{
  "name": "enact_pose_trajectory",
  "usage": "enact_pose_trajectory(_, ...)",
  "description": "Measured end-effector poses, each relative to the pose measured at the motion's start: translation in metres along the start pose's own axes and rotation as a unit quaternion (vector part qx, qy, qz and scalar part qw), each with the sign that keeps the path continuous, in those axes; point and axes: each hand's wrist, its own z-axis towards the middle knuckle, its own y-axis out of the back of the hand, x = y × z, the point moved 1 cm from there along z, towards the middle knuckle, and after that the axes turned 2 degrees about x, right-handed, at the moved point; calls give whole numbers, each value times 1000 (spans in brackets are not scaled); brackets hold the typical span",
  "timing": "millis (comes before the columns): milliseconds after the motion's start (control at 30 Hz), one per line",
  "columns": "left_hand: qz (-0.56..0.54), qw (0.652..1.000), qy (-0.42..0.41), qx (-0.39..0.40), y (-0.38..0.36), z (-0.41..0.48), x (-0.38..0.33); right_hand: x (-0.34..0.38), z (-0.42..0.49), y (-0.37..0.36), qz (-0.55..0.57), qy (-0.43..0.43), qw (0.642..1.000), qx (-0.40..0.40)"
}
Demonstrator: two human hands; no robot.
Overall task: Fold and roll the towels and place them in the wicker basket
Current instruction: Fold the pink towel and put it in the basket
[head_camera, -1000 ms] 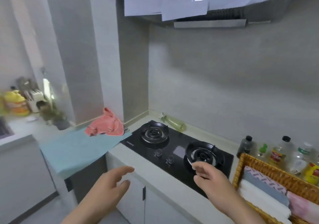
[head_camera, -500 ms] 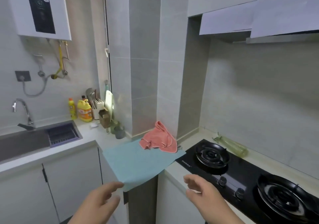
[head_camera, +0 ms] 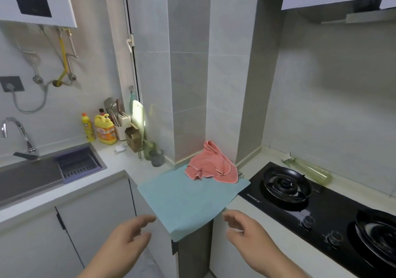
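Reaching with your left hand [head_camera: 126,238] and right hand [head_camera: 246,231] spread empty, you faced a crumpled pink towel [head_camera: 211,166] lying on the flat blue towel [head_camera: 188,198] beside the gas hob [head_camera: 321,209].

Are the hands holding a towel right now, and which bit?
No, nothing is held. The left hand and right hand are open, just short of the blue towel. The pink towel lies untouched on it.

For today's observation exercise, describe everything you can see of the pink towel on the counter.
The pink towel is a soft, salmon-pink cloth with a paler stitched hem. It lies crumpled and unfolded, bunched up towards the tiled pillar behind it. It rests on the far end of the flat blue towel, beside the stove. Neither hand touches it.
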Motion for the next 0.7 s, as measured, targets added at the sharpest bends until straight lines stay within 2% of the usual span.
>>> enact_pose_trajectory(433, -41, 998, 51, -6, -13, 200, -2, -42, 215, 9, 29, -18, 999, 17)
enact_pose_trajectory(700, -3, 998, 43, 46, -30, 321, -14, -66, 320, 47, 71, -60, 995, -23)
